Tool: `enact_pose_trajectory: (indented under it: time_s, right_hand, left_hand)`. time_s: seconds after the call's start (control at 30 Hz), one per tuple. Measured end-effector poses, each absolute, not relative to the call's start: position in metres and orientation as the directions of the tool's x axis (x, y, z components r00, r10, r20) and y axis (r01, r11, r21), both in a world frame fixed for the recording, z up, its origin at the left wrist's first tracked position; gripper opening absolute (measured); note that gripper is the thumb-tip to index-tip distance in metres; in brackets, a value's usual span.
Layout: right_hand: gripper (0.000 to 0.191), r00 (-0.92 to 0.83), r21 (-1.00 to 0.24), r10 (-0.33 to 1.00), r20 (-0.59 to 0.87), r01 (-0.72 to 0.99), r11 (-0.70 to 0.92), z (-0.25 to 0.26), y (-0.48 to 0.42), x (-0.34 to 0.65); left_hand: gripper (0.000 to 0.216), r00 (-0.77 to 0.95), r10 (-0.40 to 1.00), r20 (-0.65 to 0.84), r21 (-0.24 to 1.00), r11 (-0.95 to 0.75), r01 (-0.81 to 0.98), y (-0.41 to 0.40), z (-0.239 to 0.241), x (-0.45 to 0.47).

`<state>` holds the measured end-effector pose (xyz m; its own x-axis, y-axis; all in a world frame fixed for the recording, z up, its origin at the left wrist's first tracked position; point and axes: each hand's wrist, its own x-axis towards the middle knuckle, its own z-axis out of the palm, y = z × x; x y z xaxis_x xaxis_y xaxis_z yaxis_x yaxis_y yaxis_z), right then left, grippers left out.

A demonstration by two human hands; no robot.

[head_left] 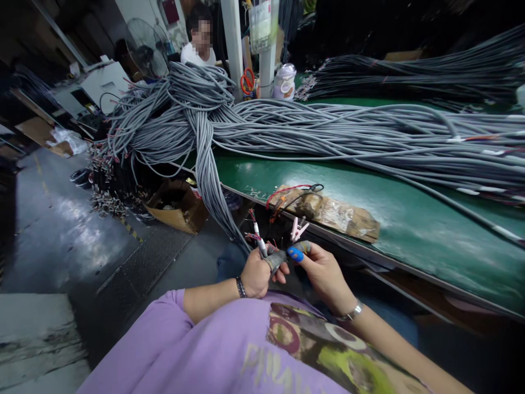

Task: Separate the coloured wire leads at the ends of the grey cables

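Note:
My left hand (255,275) is closed around the stripped end of a grey cable (262,246), whose thin coloured wires stick up above my fist. My right hand (322,271) is close beside it, thumb capped in blue, pinching the same cable end near the wires. A pale pink clip (298,229) stands just above my fingers at the bench edge. A taped wooden block (332,212) with red and black leads lies on the green bench (410,219) right behind my hands.
A huge heap of grey cables (192,109) spills over the bench's left end and stretches right across it. A cardboard box (176,205) sits on the floor below. Another person (199,41) sits far behind, near a fan (145,49) and red-handled scissors (247,81).

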<state>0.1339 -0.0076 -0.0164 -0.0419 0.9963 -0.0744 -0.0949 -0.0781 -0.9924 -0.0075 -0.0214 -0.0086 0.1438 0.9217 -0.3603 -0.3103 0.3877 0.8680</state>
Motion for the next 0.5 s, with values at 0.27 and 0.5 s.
enact_pose_trajectory:
  time_s: [0.27,0.5]
  right_hand:
    - [0.032,-0.036,-0.995,0.999,-0.033,-0.097,-0.036,-0.025,-0.009,0.140]
    - [0.049,0.046,-0.931,0.984,-0.171,-0.335,-0.146,-0.029,0.007,0.147]
  left_hand:
    - [0.043,0.110,0.928,-0.356,0.858,0.372,-0.355,-0.021,-0.011,-0.007]
    - [0.043,0.140,0.934,-0.328,0.856,0.357,-0.375,-0.021,-0.005,-0.012]
